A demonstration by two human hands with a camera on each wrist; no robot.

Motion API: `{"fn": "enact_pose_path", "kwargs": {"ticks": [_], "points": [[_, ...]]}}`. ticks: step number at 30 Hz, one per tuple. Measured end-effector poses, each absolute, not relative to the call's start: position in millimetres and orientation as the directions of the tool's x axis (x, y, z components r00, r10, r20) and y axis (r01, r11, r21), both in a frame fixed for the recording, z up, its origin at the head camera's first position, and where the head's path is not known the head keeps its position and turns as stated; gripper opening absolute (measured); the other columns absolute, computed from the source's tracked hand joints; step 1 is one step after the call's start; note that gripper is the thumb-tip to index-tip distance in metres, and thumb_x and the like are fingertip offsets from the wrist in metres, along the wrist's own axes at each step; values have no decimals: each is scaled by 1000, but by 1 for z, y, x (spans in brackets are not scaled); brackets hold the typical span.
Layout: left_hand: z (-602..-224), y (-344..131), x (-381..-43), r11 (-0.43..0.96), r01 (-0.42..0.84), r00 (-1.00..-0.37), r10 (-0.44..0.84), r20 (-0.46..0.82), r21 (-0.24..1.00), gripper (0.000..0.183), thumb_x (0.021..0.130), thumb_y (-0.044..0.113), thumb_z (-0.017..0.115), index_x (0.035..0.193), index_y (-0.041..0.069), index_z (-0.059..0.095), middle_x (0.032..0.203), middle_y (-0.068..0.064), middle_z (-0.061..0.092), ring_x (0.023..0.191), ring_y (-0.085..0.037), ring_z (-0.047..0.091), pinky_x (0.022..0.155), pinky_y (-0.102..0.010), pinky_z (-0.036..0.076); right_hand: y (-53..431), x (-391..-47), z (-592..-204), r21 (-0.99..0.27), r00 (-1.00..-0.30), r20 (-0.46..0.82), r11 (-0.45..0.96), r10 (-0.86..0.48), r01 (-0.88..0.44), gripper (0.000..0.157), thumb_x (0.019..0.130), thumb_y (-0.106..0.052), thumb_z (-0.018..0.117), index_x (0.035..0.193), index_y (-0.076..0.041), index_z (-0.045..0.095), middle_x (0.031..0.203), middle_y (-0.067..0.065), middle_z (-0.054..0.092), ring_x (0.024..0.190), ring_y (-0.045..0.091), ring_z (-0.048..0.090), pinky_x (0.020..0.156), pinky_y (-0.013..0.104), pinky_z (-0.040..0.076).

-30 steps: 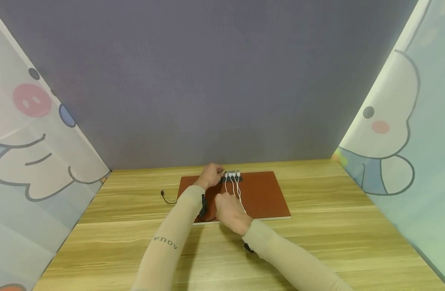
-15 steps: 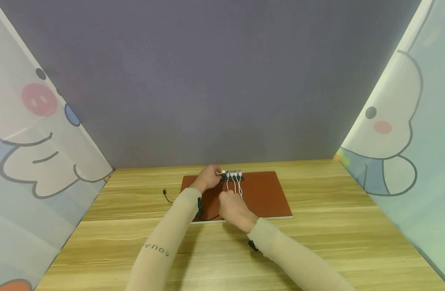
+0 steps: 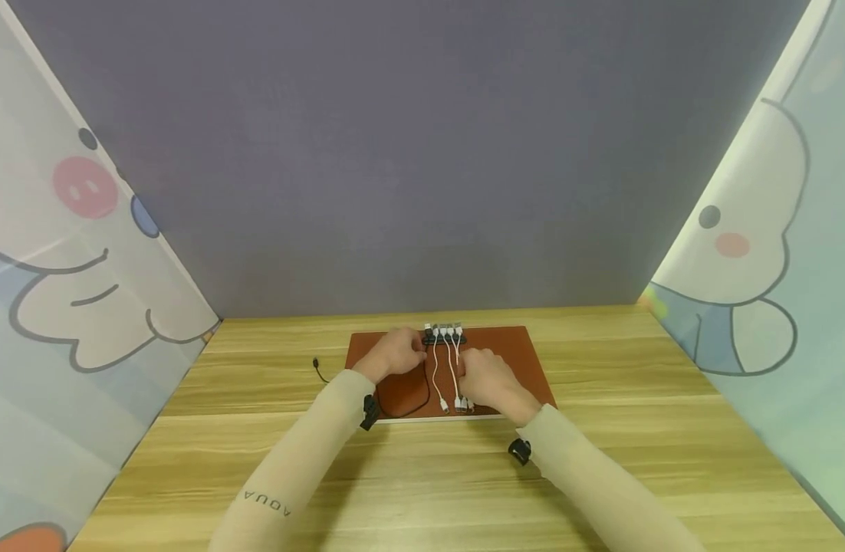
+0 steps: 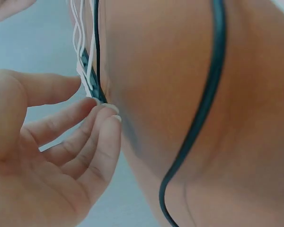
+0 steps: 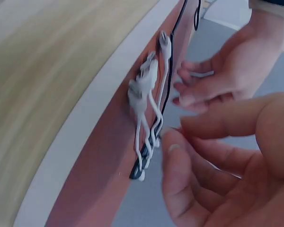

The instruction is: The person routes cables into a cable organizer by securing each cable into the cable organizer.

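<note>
A black cable organizer strip [image 3: 445, 340] lies near the back edge of a reddish-brown board [image 3: 512, 360]. Several white USB cables [image 3: 452, 366] run through it, their front connectors [image 5: 138, 92] lying near the board's front edge. At the strip's left end sits a black cable [image 3: 428, 383], which curves left in a loop; a thick stretch of the black cable [image 4: 213, 85] crosses the left wrist view. My left hand [image 3: 400, 350] is beside the strip's left end, thumb and fingers apart. My right hand [image 3: 488, 376] hovers right of the white cables, fingers loosely bent, nothing visible in them.
The board lies on a wood-grain table [image 3: 422, 475]. Left of the board, a black plug end [image 3: 316, 363] of a cable rests on the table. A grey wall [image 3: 422, 169] stands behind, with cartoon-printed panels [image 3: 84, 268] at both sides.
My right hand has moved right, off the cables, uncovering the white connectors and the black cable's front stretch. My left hand has drawn back slightly from the strip's left end.
</note>
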State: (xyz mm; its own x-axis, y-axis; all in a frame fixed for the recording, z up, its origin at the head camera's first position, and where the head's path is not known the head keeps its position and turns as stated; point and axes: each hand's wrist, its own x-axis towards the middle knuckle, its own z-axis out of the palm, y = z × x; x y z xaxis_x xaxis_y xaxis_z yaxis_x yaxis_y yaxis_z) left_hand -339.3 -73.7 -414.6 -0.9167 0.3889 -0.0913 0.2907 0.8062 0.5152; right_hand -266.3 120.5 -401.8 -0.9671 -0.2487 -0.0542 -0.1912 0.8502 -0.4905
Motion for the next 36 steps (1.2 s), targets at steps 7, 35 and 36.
{"fn": "enact_pose_path", "kwargs": {"ticks": [7, 35, 36], "points": [[-415, -68, -324, 830, 284, -911, 390, -134, 480, 27, 100, 26, 67, 79, 11, 59, 65, 2, 47, 53, -12, 39, 54, -31, 36, 132, -261, -410, -442, -961, -141, 884, -238, -154, 40, 85, 4, 60, 59, -16, 39, 50, -5, 27, 45, 10, 23, 43, 25, 21], [-419, -92, -296, 810, 293, -927, 372, -58, 508, 19, 100, 18, 64, 82, 12, 62, 56, 3, 43, 47, -12, 35, 51, -31, 32, 165, -257, -409, -440, -973, -146, 892, -181, -100, 25, 87, -6, 70, 67, -12, 56, 59, -4, 47, 51, 12, 38, 49, 28, 33], [-417, -94, -295, 812, 294, -930, 365, -46, 504, 18, 100, 18, 64, 83, 12, 64, 59, 3, 46, 49, -13, 38, 52, -31, 34, 168, -257, -407, -440, -973, -141, 892, -185, -106, 21, 88, -7, 70, 70, -11, 59, 63, -3, 52, 52, 13, 42, 50, 29, 36]]}}
